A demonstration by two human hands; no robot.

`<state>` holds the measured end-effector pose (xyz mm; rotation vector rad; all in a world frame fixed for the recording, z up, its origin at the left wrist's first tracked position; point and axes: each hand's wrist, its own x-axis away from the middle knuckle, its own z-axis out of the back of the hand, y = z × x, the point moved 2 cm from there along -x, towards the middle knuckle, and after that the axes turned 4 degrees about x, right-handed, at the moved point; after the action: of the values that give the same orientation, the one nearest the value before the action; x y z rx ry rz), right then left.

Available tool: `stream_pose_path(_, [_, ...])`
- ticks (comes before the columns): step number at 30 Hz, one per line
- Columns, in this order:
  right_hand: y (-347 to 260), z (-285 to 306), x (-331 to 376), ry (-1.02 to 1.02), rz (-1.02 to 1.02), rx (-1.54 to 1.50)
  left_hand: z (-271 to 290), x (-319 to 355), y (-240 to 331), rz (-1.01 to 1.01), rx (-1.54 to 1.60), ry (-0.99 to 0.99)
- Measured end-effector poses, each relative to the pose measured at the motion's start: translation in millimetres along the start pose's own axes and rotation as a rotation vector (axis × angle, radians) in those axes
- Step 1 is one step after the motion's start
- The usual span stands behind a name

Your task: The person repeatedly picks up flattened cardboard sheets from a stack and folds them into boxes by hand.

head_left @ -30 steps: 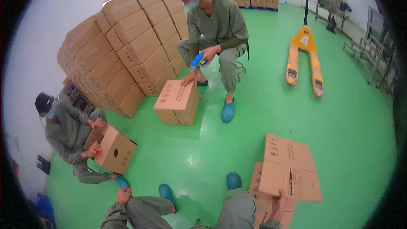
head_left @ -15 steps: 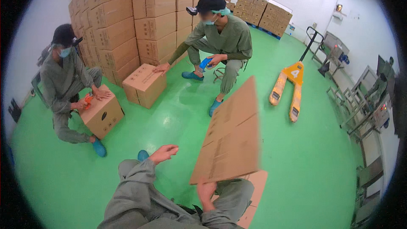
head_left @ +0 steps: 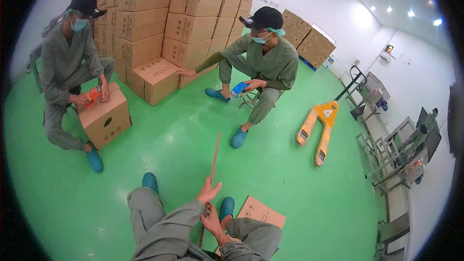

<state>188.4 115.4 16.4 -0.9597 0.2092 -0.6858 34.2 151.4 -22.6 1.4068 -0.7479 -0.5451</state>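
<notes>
Both hands, left hand [head_left: 209, 192] above right hand [head_left: 211, 220], clamp the edge-on flat brown cardboard sheet [head_left: 212, 164]; loose grip likely lets it topple onto the green floor [head_left: 183, 135].

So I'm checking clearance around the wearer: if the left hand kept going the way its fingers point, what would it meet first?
The left hand points up-right along the edge-on flattened carton it grips. Beyond lies bare green floor; depth is unclear.

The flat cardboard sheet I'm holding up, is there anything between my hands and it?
No. Both hands are already on the flat cardboard sheet, seen edge-on: the left hand grips it higher up, the right hand lower down. Nothing visible sits between them; the green floor behind it is bare.
</notes>
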Motion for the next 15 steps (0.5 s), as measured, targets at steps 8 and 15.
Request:
stream_pose_path(8, [101.8, 75.2, 19.7, -0.148, -0.403, -0.384, -83.6, 2.4, 21.2, 0.016, -0.067, 0.107])
stream_pose_path(15, [77.8, 67.7, 21.9, -0.217, -0.466, -0.201, -1.1, -0.5, 13.9, 0.135, -0.199, 0.107])
